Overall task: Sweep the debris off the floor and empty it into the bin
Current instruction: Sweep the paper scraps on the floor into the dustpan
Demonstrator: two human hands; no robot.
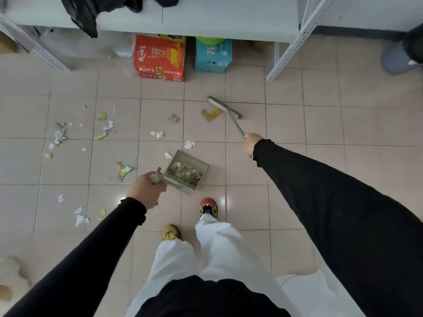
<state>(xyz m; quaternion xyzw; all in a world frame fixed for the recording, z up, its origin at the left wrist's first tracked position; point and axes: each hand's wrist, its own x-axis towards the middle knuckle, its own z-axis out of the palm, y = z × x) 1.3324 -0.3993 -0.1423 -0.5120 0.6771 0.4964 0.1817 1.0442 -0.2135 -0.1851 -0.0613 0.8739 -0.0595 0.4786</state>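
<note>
My left hand (146,189) grips the handle of a grey-green dustpan (191,161) that sits on the tiled floor just ahead of my feet, with paper and cardboard scraps inside it. My right hand (251,144) holds the thin handle of a broom (225,108), whose brush head rests on the floor farther out, right beside a yellow scrap (211,114). Several white and yellow scraps (106,130) lie scattered across the tiles to the left of the dustpan. A grey bin (399,59) stands at the far right edge, partly cut off.
A red carton (160,58) and a blue carton (212,56) stand under a white table (206,19) at the back. White metal shelf legs (290,46) flank them. A fluffy pale object (11,275) lies at the lower left. My shoes (208,207) stand behind the dustpan.
</note>
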